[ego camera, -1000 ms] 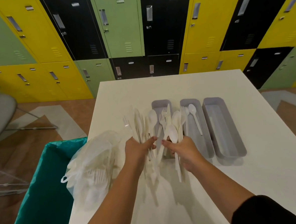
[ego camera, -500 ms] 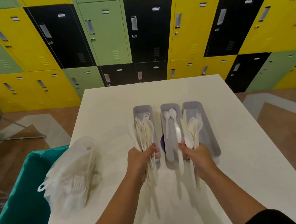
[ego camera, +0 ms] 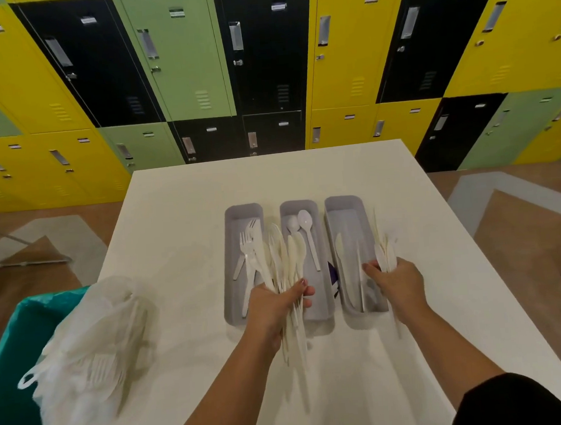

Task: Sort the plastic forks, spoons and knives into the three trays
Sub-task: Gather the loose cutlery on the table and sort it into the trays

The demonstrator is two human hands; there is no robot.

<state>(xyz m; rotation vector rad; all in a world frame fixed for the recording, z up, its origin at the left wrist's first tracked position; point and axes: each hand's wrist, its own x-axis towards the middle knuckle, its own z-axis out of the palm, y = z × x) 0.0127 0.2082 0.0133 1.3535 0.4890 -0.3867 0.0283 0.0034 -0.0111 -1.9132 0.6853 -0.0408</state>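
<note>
Plastic cutlery (ego camera: 284, 271), white and blurred, fans out of the left hand (ego camera: 272, 308), whose fingers are curled tight round a thick bundle of handles; the handles stick out below the fist toward the near table (ego camera: 332, 389) edge, and the fork and spoon heads spread over the near ends of the left and middle trays, hiding part of both. The right hand (ego camera: 400, 285) grips a smaller bunch (ego camera: 385, 255) at the right rim of the right tray, its fingers wrapped round the stems; which pieces these are cannot be told through the blur. At the near left edge of the table lies a clear plastic bag (ego camera: 90, 352) with more white cutlery inside, hanging partly over a teal-lined bin (ego camera: 16, 376) beside the table. Further out, three grey trays stand side by side, nearly touching, long sides running away from the person. The left tray (ego camera: 239, 211) holds a few forks (ego camera: 246, 244), the middle tray (ego camera: 296, 204) two spoons (ego camera: 305, 230), and the right tray (ego camera: 344, 202) a knife (ego camera: 341, 254) lying lengthwise. Something dark purple shows between the middle and right trays. Beyond the table stands a wall of lockers (ego camera: 263, 65) in yellow, green and black.
</note>
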